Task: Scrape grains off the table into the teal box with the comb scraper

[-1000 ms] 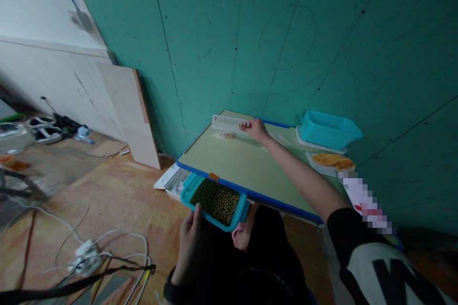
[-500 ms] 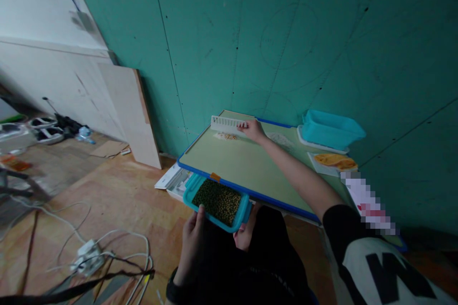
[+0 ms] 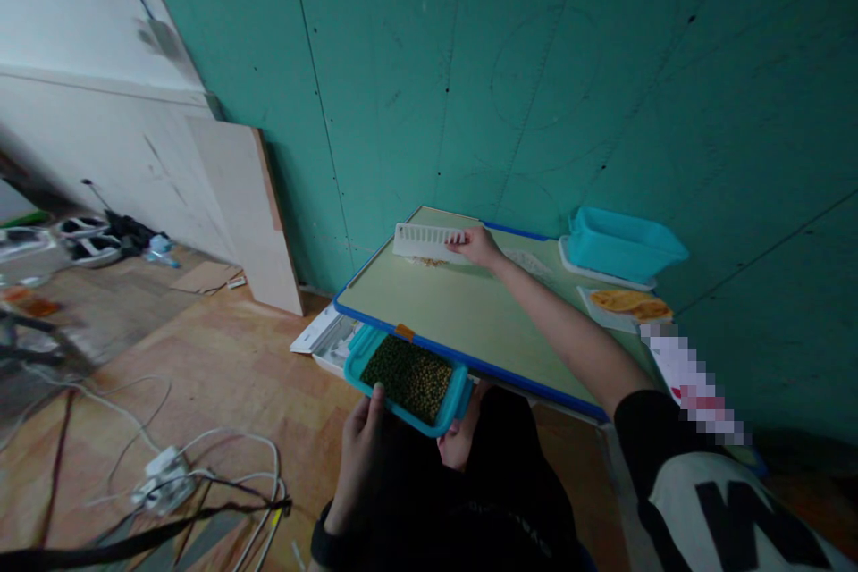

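Observation:
My left hand (image 3: 363,442) grips the near edge of a blue container of green beans (image 3: 407,377), holding it below the table's front rim. My right hand (image 3: 477,246) reaches across the green table (image 3: 462,313) and holds one end of a white slotted comb-like tool (image 3: 429,242), lowered onto a small pile of pale beans (image 3: 429,262) at the far edge. A pale scatter (image 3: 526,262) lies to the right of that hand.
A blue tub (image 3: 620,245) on a white lid and a white tray with orange contents (image 3: 630,304) sit at the table's right. A teal wall stands close behind. Cables and a power strip (image 3: 164,481) lie on the wooden floor at left. A board (image 3: 241,214) leans on the wall.
The white tool has tipped down over the pale beans, hiding most of them. The container of green beans has risen slightly toward the table's rim.

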Tool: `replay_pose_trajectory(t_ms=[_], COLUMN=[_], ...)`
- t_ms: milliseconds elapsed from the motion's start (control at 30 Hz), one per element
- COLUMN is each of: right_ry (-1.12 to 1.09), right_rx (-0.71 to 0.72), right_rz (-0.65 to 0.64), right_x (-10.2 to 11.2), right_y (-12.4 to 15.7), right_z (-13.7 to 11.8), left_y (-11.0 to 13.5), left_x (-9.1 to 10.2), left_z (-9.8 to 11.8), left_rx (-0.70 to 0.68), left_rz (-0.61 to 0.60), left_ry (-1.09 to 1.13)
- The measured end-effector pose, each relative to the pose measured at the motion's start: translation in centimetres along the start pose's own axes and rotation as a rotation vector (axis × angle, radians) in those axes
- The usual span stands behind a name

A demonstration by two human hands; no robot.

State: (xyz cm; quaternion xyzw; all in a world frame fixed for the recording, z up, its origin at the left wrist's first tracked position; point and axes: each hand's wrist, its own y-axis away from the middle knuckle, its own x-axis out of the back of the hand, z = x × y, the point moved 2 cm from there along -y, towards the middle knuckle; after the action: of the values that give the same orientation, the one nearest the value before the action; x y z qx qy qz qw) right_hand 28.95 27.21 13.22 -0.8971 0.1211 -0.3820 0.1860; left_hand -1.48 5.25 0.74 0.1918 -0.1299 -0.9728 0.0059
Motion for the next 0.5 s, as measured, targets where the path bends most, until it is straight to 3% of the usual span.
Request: replay_pose_trajectory(t_ms=[500], right_ry=[-0.029], right_rx=[-0.061], right_rz=[-0.024], right_x=[0.5], right_y=[1.4], right_z=[-0.8], left_y=[0.4], left_x=[-0.5], left_z=[0.6], left_rx=[0.003], left_rz=[0.003], left_ry=[0.0])
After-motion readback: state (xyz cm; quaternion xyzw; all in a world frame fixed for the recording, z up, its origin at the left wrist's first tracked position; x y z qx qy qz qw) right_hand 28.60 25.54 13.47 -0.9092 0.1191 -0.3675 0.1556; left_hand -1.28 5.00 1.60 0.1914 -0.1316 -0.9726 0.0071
